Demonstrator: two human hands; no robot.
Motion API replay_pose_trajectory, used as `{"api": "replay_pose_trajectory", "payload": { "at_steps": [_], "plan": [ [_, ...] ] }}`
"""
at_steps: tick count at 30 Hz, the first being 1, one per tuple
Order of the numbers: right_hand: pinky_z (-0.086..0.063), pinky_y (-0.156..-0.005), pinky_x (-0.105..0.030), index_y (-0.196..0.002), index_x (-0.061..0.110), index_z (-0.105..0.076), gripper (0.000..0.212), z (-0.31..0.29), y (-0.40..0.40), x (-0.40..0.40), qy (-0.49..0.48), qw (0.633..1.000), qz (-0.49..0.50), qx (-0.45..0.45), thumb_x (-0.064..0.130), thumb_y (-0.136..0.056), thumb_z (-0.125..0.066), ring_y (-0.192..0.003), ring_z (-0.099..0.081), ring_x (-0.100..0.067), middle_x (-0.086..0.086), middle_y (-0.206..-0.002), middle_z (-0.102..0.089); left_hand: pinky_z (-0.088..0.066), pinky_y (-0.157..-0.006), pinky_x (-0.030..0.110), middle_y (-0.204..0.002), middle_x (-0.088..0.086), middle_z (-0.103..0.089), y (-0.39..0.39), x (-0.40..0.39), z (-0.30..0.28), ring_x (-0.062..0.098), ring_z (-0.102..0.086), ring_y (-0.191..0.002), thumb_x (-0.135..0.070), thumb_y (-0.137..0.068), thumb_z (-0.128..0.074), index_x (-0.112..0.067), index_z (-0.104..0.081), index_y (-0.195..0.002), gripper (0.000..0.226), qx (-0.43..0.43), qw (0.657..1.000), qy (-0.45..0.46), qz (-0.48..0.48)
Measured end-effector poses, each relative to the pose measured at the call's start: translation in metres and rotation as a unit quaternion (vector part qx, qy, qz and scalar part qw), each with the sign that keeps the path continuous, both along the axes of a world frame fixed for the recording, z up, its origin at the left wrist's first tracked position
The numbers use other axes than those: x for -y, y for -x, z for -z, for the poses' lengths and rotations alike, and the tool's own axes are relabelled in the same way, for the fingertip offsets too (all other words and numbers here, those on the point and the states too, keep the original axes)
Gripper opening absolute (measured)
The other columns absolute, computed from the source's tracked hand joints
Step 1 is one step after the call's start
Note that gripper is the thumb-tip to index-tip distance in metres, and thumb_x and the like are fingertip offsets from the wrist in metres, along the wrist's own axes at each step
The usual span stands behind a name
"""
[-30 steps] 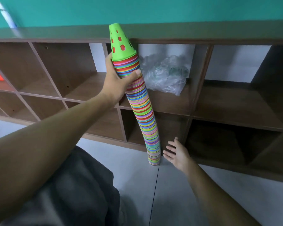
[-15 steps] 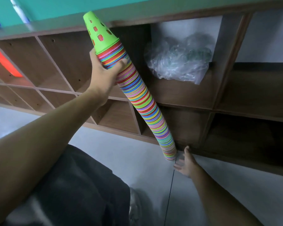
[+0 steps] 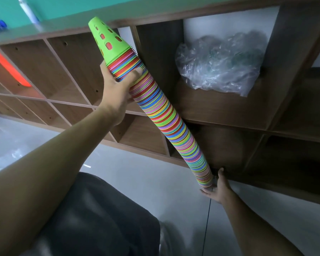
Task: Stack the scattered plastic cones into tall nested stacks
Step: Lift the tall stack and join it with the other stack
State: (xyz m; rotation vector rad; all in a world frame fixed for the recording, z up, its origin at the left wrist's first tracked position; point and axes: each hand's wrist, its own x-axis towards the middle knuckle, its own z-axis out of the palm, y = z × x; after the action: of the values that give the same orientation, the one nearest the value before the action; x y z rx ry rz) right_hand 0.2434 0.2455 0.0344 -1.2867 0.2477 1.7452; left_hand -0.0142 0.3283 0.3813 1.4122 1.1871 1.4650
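Running tilted from upper centre to lower right, the stack (image 3: pixel 166 115) looks light but bendy and apt to slide apart. The left hand (image 3: pixel 118 93) clamps it near the top; the right hand (image 3: pixel 217 189), fingers straight, props its base.

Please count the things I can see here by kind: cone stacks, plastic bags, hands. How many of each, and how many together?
Cone stack: 1, one tall nested stack with a green cone on top
Clear plastic bag in the shelf: 1
Hands: 2, left hand and right hand
Total: 4
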Motion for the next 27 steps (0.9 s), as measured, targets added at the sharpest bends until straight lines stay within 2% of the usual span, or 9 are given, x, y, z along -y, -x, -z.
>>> {"api": "replay_pose_trajectory", "payload": {
  "at_steps": [3, 6, 9, 13, 17, 19, 21, 27],
  "plan": [
    [-0.042, -0.103, -0.062, -0.146, 0.018, -0.043, 0.078, 0.006, 0.002, -0.007, -0.016, 1.0, 0.01, -0.019, 0.069, -0.088, -0.051, -0.135, -0.043, -0.044, -0.014, -0.15, -0.043, -0.059, -0.085, 0.05, -0.131, 0.008, -0.054, -0.001, -0.005, 0.002, 0.024, -0.065, -0.114, -0.026, -0.081, -0.082, -0.023, -0.025, -0.141, 0.083, 0.007, 1.0, 0.0, 0.008],
    [-0.048, -0.099, -0.056, -0.139, 0.012, -0.049, 0.072, 0.006, 0.008, -0.013, -0.053, 0.998, 0.004, -0.037, 0.064, -0.089, -0.055, -0.128, -0.051, -0.038, -0.015, -0.131, -0.056, -0.059, -0.085, 0.05, -0.131, 0.008, -0.054, -0.001, -0.01, 0.004, 0.024, -0.065, -0.114, -0.025, -0.077, -0.085, -0.023, -0.024, -0.14, 0.088, 0.004, 1.0, 0.0, 0.008],
    [-0.058, -0.08, -0.046, -0.134, 0.008, -0.055, 0.063, 0.003, 0.018, -0.016, -0.082, 0.994, 0.019, -0.064, 0.052, -0.089, -0.061, -0.122, -0.057, -0.032, -0.015, -0.13, -0.062, -0.059, -0.086, 0.05, -0.13, 0.007, -0.054, 0.002, -0.013, 0.006, 0.023, -0.065, -0.113, -0.026, -0.076, -0.086, -0.023, -0.025, -0.139, 0.088, 0.0, 1.0, -0.004, 0.0],
    [-0.056, -0.084, -0.046, -0.114, 0.009, -0.061, 0.044, 0.002, 0.021, -0.023, -0.083, 0.994, 0.028, -0.069, 0.046, -0.089, -0.065, -0.124, -0.057, -0.034, -0.016, -0.13, -0.062, -0.059, -0.086, 0.05, -0.128, 0.007, -0.054, 0.006, -0.015, 0.008, 0.023, -0.065, -0.112, -0.029, -0.075, -0.085, -0.023, -0.026, -0.138, 0.086, 0.002, 1.0, -0.002, -0.01],
    [-0.056, -0.081, -0.047, -0.113, 0.011, -0.063, 0.033, -0.002, 0.024, -0.024, -0.085, 0.993, 0.039, -0.073, 0.036, -0.092, -0.063, -0.125, -0.056, -0.034, -0.015, -0.125, -0.064, -0.058, -0.087, 0.051, -0.127, 0.008, -0.055, 0.01, -0.014, 0.008, 0.023, -0.066, -0.111, -0.027, -0.076, -0.085, -0.021, -0.028, -0.137, 0.084, 0.006, 1.0, -0.004, -0.018],
    [-0.056, -0.087, -0.045, -0.121, 0.011, -0.062, 0.038, 0.001, 0.026, -0.022, -0.083, 0.993, 0.05, -0.062, 0.034, -0.091, -0.065, -0.123, -0.057, -0.034, -0.015, -0.121, -0.065, -0.058, -0.087, 0.05, -0.126, 0.008, -0.055, 0.013, -0.012, 0.007, 0.023, -0.066, -0.11, -0.028, -0.076, -0.084, -0.021, -0.029, -0.136, 0.083, 0.005, 1.0, -0.004, -0.02],
    [-0.055, -0.086, -0.044, -0.127, 0.012, -0.061, 0.047, 0.006, 0.028, -0.019, -0.078, 0.994, 0.061, -0.051, 0.034, -0.087, -0.07, -0.119, -0.06, -0.034, -0.015, -0.124, -0.065, -0.059, -0.087, 0.051, -0.125, 0.008, -0.055, 0.015, -0.01, 0.007, 0.024, -0.066, -0.11, -0.028, -0.076, -0.084, -0.022, -0.029, -0.135, 0.081, 0.002, 1.0, -0.001, -0.02],
    [-0.056, -0.082, -0.047, -0.123, 0.013, -0.062, 0.054, 0.006, 0.027, -0.002, -0.059, 0.993, 0.101, -0.009, 0.034, -0.077, -0.079, -0.114, -0.062, -0.037, -0.017, -0.124, -0.064, -0.06, -0.084, 0.046, -0.122, 0.004, -0.057, 0.013, 0.004, -0.003, 0.021, -0.067, -0.106, -0.03, -0.076, -0.082, -0.023, -0.03, -0.136, 0.08, 0.007, 1.0, 0.005, -0.015]
  ]
}}
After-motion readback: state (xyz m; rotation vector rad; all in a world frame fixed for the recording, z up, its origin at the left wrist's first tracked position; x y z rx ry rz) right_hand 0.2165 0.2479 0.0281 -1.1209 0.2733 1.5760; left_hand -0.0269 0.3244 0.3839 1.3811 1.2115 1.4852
